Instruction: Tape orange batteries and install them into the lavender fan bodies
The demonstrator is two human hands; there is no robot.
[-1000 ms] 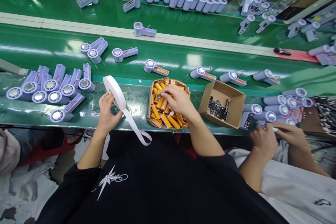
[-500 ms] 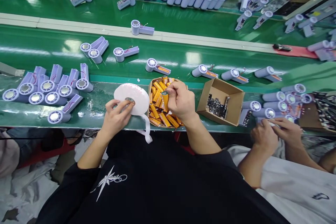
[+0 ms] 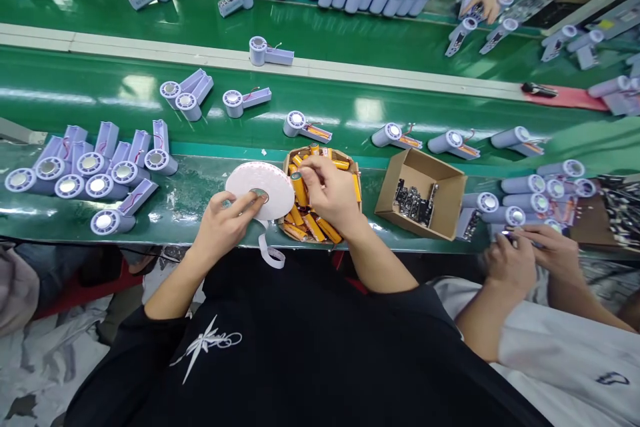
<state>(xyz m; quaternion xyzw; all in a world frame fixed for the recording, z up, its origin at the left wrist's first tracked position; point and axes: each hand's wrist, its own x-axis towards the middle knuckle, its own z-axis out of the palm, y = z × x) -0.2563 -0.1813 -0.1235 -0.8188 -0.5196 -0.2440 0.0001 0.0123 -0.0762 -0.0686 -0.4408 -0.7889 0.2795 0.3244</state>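
My left hand [image 3: 227, 221] is closed on a flat roll of white tape [image 3: 273, 180], with fingertips at its core. A loose curl of tape [image 3: 273, 257] hangs below the roll. My right hand [image 3: 333, 195] pinches an orange battery cell [image 3: 299, 189] close to the roll's right edge. Whether the cell touches the tape I cannot tell. Under the right hand stands a cardboard box [image 3: 358, 167] of loose orange cells [image 3: 315, 227].
Right of me is a cardboard box [image 3: 453, 190] with small circuit boards. Lilac fan housings [image 3: 100, 187] cluster at left; more ride the green belt [image 3: 340, 97]. A co-worker's hands [image 3: 530, 257] work at right. Across the belt, another person's hand [image 3: 485, 0] reaches among housings.
The tape roll has moved right and tilted, and my right hand has brought the cell left towards it. Housings on the near belt have shifted right. The person opposite has reached out over housings.
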